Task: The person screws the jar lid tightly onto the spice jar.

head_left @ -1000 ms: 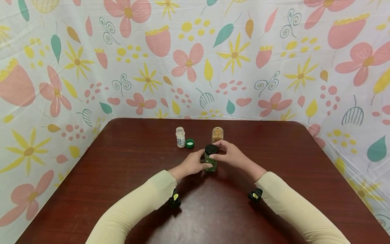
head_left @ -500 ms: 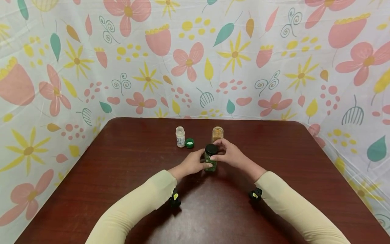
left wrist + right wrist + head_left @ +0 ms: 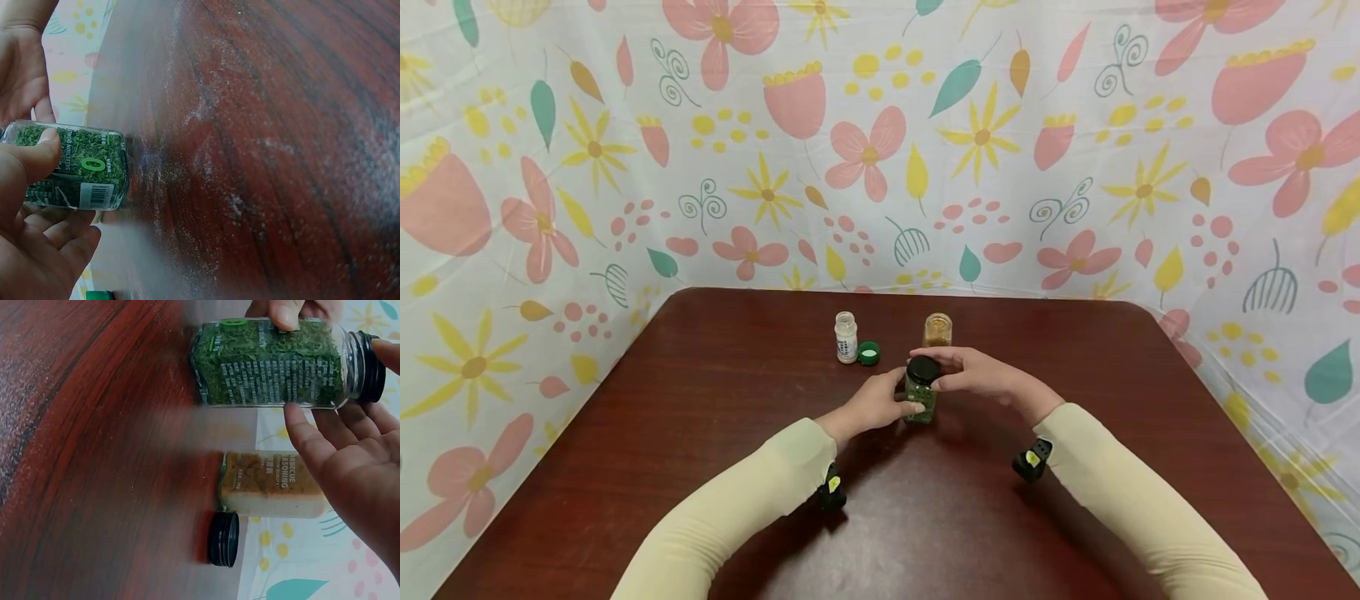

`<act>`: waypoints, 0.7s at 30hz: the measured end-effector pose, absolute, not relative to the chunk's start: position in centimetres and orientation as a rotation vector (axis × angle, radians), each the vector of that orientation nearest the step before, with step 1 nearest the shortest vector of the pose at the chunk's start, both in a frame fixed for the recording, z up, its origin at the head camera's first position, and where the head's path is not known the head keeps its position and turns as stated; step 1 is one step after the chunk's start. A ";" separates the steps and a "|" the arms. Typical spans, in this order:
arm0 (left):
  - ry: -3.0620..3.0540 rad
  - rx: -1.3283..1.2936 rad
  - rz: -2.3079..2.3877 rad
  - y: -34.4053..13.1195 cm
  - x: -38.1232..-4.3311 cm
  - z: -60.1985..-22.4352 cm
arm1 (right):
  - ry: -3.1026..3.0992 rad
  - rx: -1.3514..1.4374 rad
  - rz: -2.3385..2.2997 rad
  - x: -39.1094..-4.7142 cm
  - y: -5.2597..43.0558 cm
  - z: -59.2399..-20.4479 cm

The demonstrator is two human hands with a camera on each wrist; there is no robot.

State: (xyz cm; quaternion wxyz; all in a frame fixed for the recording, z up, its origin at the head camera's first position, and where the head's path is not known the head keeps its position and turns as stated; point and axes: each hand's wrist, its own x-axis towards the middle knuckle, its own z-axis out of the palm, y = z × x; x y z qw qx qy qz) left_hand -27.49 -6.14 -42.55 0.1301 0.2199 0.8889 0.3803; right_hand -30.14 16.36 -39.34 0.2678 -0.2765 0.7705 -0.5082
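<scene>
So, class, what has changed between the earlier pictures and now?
The right hand has shifted: its fingers reach further left behind the black lid and its thumb has moved right. The left hand still grips the dried-herb jar; the barbecue seasoning jar, uncapped bottle and green cap stayed put.

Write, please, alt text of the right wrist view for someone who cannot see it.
A left hand grips a glass jar of green flakes; the right hand touches its black lid. A barbecue seasoning jar stands on the table beside a loose black cap.
</scene>
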 end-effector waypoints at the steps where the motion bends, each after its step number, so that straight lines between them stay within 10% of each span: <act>1: 2.583 0.640 1.106 -6.1 -27.5 -42.6 | 2.090 -0.745 -1.374 -30.1 16.4 -39.4; 21: 2.563 0.623 1.124 -6.1 -27.3 -42.4 | 2.264 -0.805 -1.400 -29.7 15.8 -39.7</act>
